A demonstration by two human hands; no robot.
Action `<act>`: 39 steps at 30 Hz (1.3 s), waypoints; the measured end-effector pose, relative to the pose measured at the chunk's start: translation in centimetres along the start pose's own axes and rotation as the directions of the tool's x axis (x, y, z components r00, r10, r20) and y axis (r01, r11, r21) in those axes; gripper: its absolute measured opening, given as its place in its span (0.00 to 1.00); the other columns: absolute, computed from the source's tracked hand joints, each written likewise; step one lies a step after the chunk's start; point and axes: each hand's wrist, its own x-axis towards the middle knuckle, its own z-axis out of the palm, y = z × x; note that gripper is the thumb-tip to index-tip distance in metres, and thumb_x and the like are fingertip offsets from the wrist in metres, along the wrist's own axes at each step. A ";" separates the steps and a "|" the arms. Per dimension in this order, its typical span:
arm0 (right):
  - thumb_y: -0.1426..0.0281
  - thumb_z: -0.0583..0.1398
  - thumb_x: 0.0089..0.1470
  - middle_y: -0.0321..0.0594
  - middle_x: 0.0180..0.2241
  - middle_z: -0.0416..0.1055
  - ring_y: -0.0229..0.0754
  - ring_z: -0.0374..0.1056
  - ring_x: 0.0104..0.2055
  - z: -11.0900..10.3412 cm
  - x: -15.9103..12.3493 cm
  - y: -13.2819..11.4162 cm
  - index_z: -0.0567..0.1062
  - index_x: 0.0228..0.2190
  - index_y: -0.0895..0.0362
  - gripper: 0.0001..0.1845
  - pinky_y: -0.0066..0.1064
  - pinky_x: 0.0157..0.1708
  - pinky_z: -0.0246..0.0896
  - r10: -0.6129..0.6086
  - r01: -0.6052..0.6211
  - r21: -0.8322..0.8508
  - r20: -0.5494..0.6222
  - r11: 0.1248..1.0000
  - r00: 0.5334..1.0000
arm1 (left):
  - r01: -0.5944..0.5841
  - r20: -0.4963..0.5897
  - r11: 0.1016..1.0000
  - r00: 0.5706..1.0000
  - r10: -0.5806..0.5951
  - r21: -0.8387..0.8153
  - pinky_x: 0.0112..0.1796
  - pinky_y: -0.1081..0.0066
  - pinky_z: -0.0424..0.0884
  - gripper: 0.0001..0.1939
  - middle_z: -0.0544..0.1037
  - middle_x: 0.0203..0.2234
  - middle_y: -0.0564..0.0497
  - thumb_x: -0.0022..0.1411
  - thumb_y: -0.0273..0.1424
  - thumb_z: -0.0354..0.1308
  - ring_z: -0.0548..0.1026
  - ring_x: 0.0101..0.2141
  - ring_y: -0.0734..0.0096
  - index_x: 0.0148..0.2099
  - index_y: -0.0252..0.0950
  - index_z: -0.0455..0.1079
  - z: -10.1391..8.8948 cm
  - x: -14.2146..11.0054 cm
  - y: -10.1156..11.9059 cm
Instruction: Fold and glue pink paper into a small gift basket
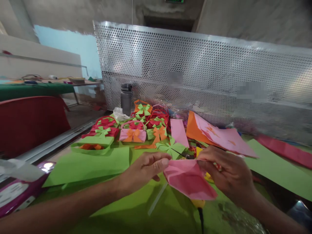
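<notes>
My left hand (146,169) and my right hand (229,172) together hold a folded pink paper piece (188,178) just above the green table top. The left thumb and fingers pinch its upper left corner. The right fingers grip its right side. Both hands are closed on the paper. A green paper bow (172,148) lies just beyond my hands.
Several small paper baskets with bows (133,131) stand in a cluster behind. A green sheet (90,165) lies at left, pink and orange sheets (219,135) at right. A grey metal flask (126,99) stands before a perforated metal screen (195,71). A purple-and-white packet (17,191) lies at the near left.
</notes>
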 end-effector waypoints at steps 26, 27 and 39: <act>0.70 0.66 0.42 0.34 0.24 0.68 0.40 0.65 0.30 1.8 -0.4 -3.8 0.71 0.20 0.57 0.09 0.36 0.36 0.55 0.101 -0.032 -0.217 0.315 0.976 0.944 | 0.190 -0.229 0.961 0.945 -0.234 -0.199 0.21 0.76 0.69 0.16 0.70 0.14 0.53 0.56 0.37 0.52 0.68 0.15 0.79 0.22 0.31 0.65 3.6 0.2 0.9; 0.70 0.67 0.42 0.33 0.23 0.67 0.39 0.64 0.29 1.8 -0.4 -3.8 0.71 0.19 0.57 0.10 0.36 0.35 0.55 0.128 -0.053 -0.223 0.337 0.973 0.933 | 0.193 -0.223 0.961 0.946 -0.236 -0.196 0.22 0.76 0.69 0.16 0.71 0.15 0.53 0.56 0.37 0.52 0.69 0.16 0.79 0.23 0.30 0.66 3.8 0.1 1.0; 0.73 0.60 0.50 0.35 0.25 0.68 0.38 0.64 0.30 1.9 -0.5 -3.7 0.73 0.18 0.59 0.11 0.40 0.41 0.52 0.185 -0.110 -0.184 0.465 0.977 0.866 | 0.128 -0.150 0.987 0.982 -0.112 0.101 0.22 0.78 0.65 0.19 0.73 0.16 0.49 0.59 0.38 0.48 0.71 0.18 0.76 0.23 0.30 0.67 3.1 -0.5 1.1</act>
